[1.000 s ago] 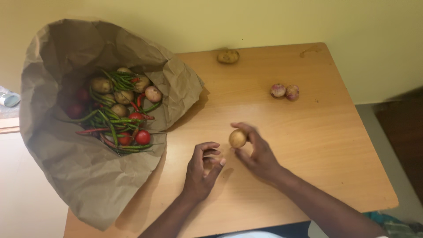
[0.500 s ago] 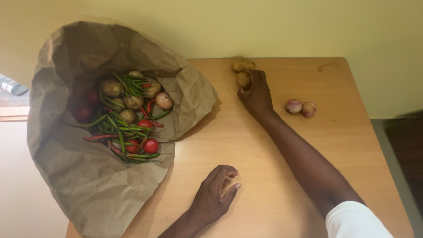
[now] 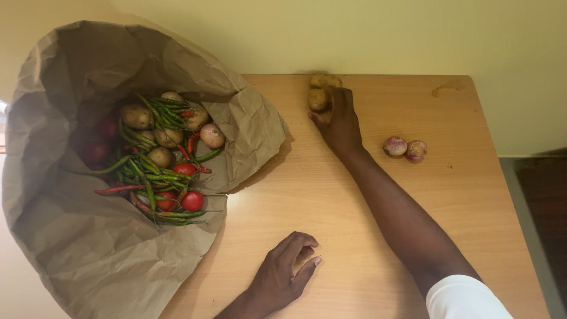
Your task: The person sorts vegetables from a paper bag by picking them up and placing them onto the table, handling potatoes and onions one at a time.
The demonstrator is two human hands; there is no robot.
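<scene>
Since half a second ago, my right hand (image 3: 339, 121) has barely shifted at the table's (image 3: 366, 195) far edge; a second ago it held the potato (image 3: 318, 99) over the middle. Now that potato sits against a second potato (image 3: 325, 81) by the wall. My fingers curl loosely beside it, touching it; I cannot tell whether they grip it. My left hand (image 3: 286, 274) rests near the front edge, half curled, holding nothing. Two onions (image 3: 405, 148) lie right of my arm, well apart from the potatoes. At left, an open paper bag (image 3: 88, 236) holds potatoes, tomatoes, chillies and onions.
</scene>
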